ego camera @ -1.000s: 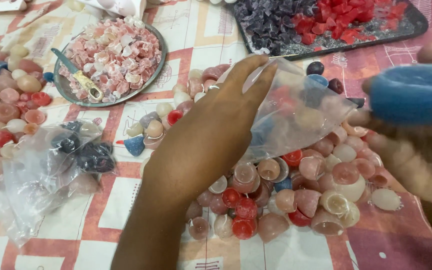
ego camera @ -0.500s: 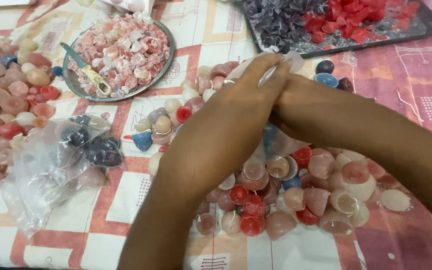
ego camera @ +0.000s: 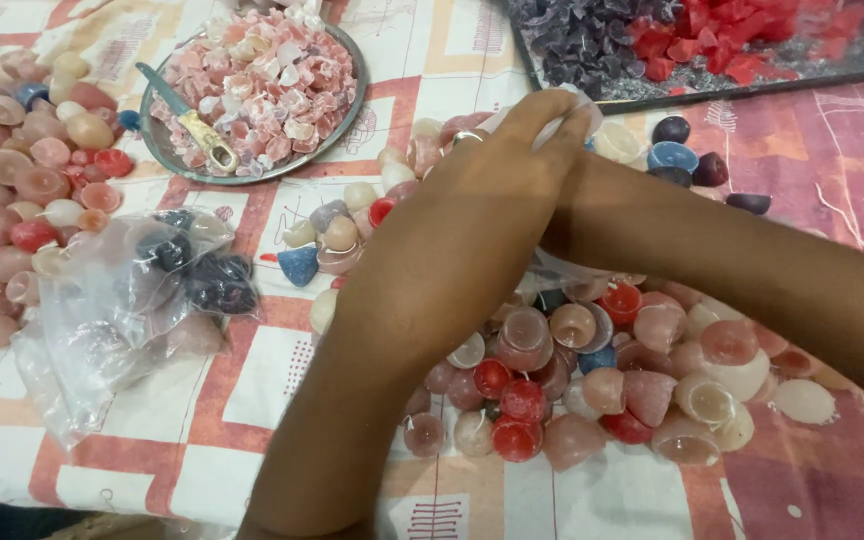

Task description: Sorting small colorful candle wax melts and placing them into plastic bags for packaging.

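My left hand point(ego camera: 482, 205) reaches in from the bottom and pinches the rim of a clear plastic bag point(ego camera: 580, 112), most of which is hidden behind it. My right forearm point(ego camera: 732, 265) comes in from the right and ends behind the left hand, so the right hand itself is hidden. Below both arms lies a heap of small dome-shaped wax candles point(ego camera: 592, 370) in pink, red, cream and blue. A few blue and dark purple candles point(ego camera: 674, 155) lie just past the bag.
A second clear bag with dark candles point(ego camera: 152, 290) lies at the left. Behind it stand a metal plate of pink wax pieces point(ego camera: 252, 80) with a spoon point(ego camera: 187, 120), more candles at far left point(ego camera: 22, 180), and a dark tray of purple and red wax point(ego camera: 692, 40).
My right hand, which held a blue candle at the right, has moved left behind my left hand at the bag's mouth. The blue candle is no longer visible.
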